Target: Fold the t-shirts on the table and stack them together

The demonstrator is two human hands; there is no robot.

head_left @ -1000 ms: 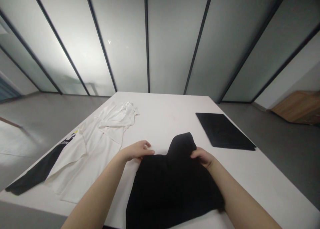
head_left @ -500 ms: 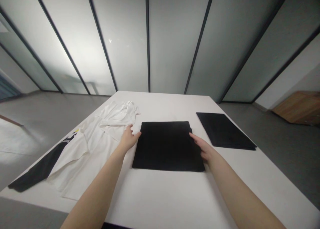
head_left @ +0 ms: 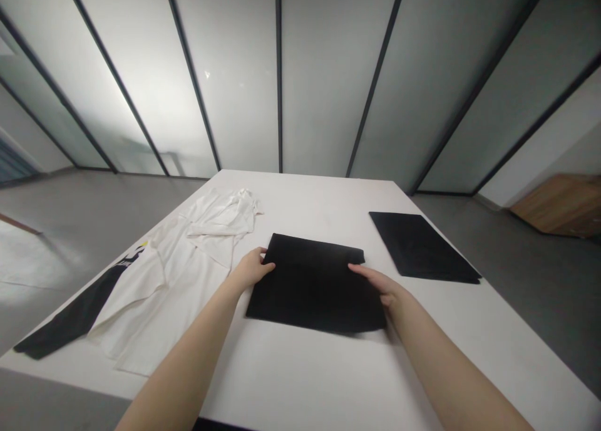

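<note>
A folded black garment point(head_left: 312, 284) lies flat in the middle of the white table point(head_left: 328, 381). My left hand point(head_left: 251, 270) rests on its left edge, fingers curled over the cloth near the far left corner. My right hand point(head_left: 380, 284) lies flat on the right side of the garment, fingers stretched toward its far right corner. Neither hand lifts the cloth off the table.
A second folded black garment point(head_left: 420, 246) lies at the right of the table. White clothes point(head_left: 188, 262) with a black part point(head_left: 70, 321) are spread along the left side. Glass wall panels stand behind the table; a wooden cabinet point(head_left: 558, 212) is at far right.
One second ago both hands were folding the black garment away from me. It then lay flat as a rectangle. Now it has slid slightly and both hands rest on its sides.
</note>
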